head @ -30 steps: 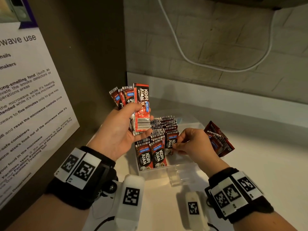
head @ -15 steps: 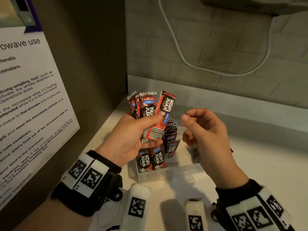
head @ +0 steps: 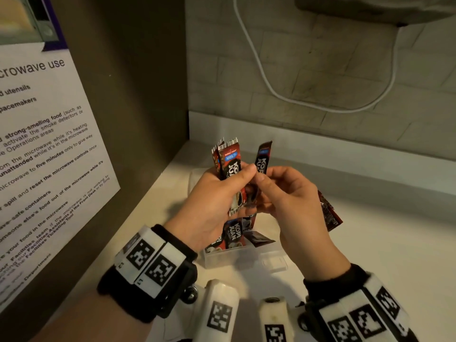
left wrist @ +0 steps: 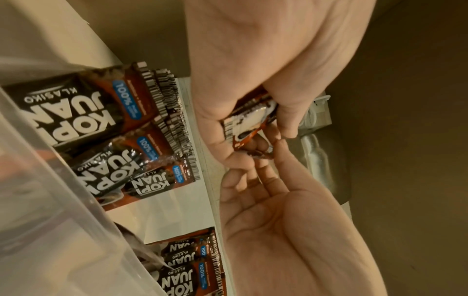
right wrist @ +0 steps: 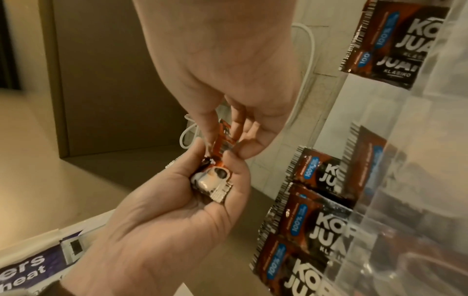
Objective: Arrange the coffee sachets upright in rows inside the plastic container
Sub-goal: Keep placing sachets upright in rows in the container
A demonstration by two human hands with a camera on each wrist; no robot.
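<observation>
- Head view: hands meet above the clear plastic container, which sits on a pale counter and is largely hidden behind them. The left hand grips a small bunch of coffee sachets, thumb pressed across their fronts; they stand nearly upright, long axis vertical, serrated tops fanned upward. The right hand pinches one sachet between thumb and forefinger; it stands on end, leaning slightly right, its lower half hidden by both hands. Only a few sachets inside the container show below the left hand, upright with labels facing the camera. More loose sachets lie on the counter beyond the right hand, mostly covered by it. A microwave notice on the left wall is cut off by the frame.
- Left wrist view: the left hand curls round the sachets' bottom ends; how many it holds cannot be told. The right hand's fingertips meet it there. Rows of sachets stand packed in the container, whose blurred wall blocks the lower left.
- Right wrist view: the right hand pinches the single sachet's lower part; the rest is hidden. The left hand holds the bunch just beneath.
</observation>
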